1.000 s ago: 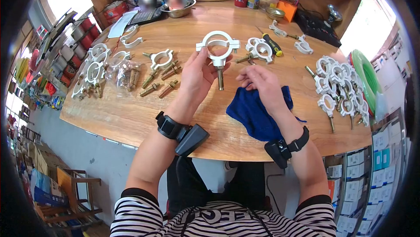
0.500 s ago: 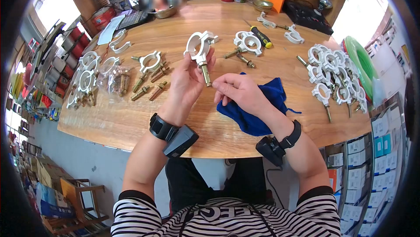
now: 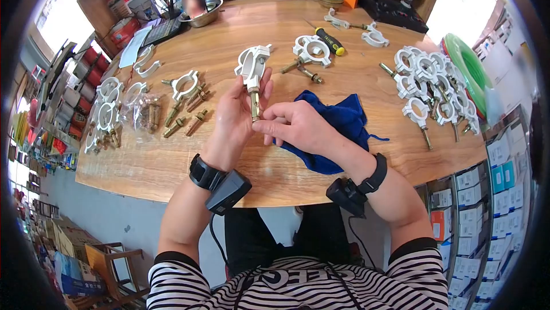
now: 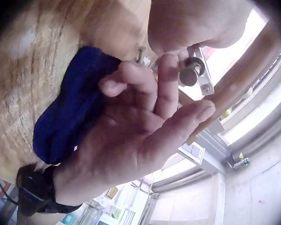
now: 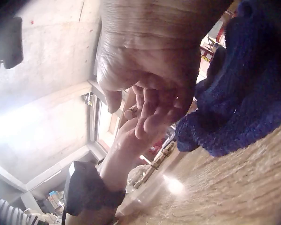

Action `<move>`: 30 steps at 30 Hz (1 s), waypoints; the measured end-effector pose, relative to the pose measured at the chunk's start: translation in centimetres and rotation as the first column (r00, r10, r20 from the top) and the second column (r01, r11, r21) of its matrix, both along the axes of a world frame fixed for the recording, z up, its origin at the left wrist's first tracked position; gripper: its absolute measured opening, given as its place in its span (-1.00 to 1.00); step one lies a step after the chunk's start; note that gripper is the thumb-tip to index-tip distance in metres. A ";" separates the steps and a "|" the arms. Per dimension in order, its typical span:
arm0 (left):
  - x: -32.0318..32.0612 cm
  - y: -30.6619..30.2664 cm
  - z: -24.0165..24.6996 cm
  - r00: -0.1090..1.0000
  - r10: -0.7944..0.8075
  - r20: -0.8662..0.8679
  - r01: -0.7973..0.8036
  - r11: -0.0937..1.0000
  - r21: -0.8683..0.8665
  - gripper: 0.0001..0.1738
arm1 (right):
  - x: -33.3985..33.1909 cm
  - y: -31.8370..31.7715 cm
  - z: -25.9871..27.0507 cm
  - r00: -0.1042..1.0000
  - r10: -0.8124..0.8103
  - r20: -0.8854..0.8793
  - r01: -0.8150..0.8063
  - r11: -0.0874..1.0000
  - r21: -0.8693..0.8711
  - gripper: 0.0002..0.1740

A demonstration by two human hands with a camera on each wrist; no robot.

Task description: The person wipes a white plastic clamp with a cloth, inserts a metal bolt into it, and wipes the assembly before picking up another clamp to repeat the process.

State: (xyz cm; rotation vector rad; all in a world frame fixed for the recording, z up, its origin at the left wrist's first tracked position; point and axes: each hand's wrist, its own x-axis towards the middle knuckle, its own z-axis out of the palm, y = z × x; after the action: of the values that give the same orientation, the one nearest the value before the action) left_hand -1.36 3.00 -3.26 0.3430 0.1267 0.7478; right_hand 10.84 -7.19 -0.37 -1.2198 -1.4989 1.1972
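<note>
My left hand (image 3: 229, 109) holds a white pipe clamp (image 3: 251, 62) with its brass-coloured anchor bolt (image 3: 255, 104) pointing down toward me. Close by on the right, my right hand (image 3: 298, 127) has its fingertips right at the bolt's lower end. The left wrist view shows the round bolt end (image 4: 189, 76) between the loosely bent fingers and the thumb of the right hand (image 4: 131, 126), with the thumb standing apart from it. A crumpled blue cloth (image 3: 344, 118) lies on the table under and beside the right forearm.
Several white clamps (image 3: 427, 66) with bolts are piled at the right beside a green hose coil (image 3: 467, 72). Loose anchor bolts (image 3: 196, 122), more clamps (image 3: 109, 112) and a plastic bag (image 3: 137, 112) lie left. Behind are a clamp pair (image 3: 312, 50) and a yellow-black screwdriver (image 3: 329, 41).
The clamp in my left hand has turned from face-on to nearly edge-on and come lower. My right hand has moved left from above the cloth to the bolt's lower end.
</note>
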 end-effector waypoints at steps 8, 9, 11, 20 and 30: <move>-1.7 2.0 -1.4 0.997 -0.081 -0.014 0.080 0.995 -0.050 -0.64 | 6.1 -1.5 2.7 0.683 -0.626 0.377 0.418 0.758 0.501 -0.78; -1.4 1.2 -0.2 0.995 -0.020 -0.098 0.007 0.991 -0.131 -0.66 | 7.1 -2.4 3.0 0.557 -0.645 0.524 0.440 0.764 0.472 -0.75; -1.4 1.2 -0.1 0.997 -0.053 -0.056 0.045 0.989 -0.139 -0.67 | 8.9 -4.2 2.5 0.441 -0.641 0.628 0.422 0.766 0.485 -0.72; -1.1 0.7 0.7 0.992 -0.072 -0.101 0.067 0.997 -0.049 -0.70 | 9.8 -9.5 -0.1 0.273 -0.421 0.865 0.531 0.816 0.230 -0.63; -0.6 -0.2 1.2 0.988 -0.026 -0.155 0.013 0.996 -0.086 -0.62 | 9.8 -10.8 -2.4 0.588 -0.699 0.406 0.628 0.712 0.316 -0.72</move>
State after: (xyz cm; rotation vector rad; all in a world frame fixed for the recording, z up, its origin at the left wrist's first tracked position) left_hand -1.98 2.78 -2.06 0.3208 0.3019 0.6937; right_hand 20.63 -17.97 -2.77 -1.8695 -1.2249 0.2507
